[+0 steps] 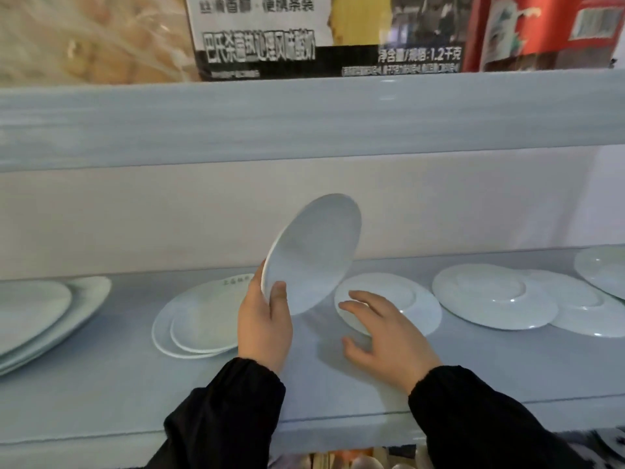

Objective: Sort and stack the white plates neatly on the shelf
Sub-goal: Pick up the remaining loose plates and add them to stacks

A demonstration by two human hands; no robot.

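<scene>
Tilted white plate (313,255) gripped in my left hand (265,324), my right hand (389,330) spread loose over flat plate (402,299) on shelf (101,401)

On the upper shelf (304,120), the white-and-black carton (270,35) standing near the middle carries Chinese print: the top line ends in "便携条装", and the bold line below it, white on black, is too smeared to read with confidence, though it seems to begin "巴氏杀菌". Toward the carton's right edge a white line reads "净含量/规格:1.2千克" (the finer row beneath it is illegible). On the lower shelf (135,384), a plate (199,319) left of centre bears a small greenish mark at its far rim, too blurred to make out.
</scene>
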